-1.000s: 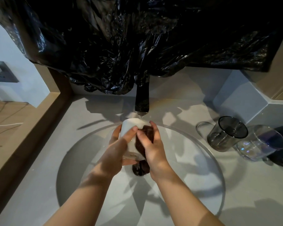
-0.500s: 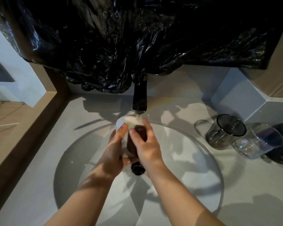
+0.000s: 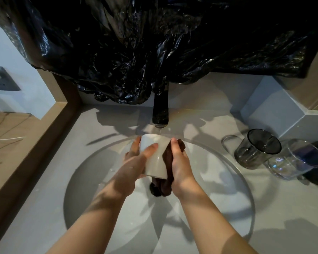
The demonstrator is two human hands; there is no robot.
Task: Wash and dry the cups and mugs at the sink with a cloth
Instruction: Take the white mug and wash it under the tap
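Under tap point(image 3: 160, 114): white cup point(image 3: 154, 162); brown cloth point(image 3: 168, 158)

black plastic sheet point(image 3: 154, 43) draped above | grey wall socket point(image 3: 2, 79) left | white cable point(image 3: 7, 138) on wooden ledge point(image 3: 22, 162)

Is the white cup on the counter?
No: the left hand holds the white cup over the sink, the right hand pressing a brown cloth to it.

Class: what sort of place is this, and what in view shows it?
Probably a washbasin counter, bathroom or kitchenette: a round sink, a running black tap, a smoked glass mug and a clear glass alongside.
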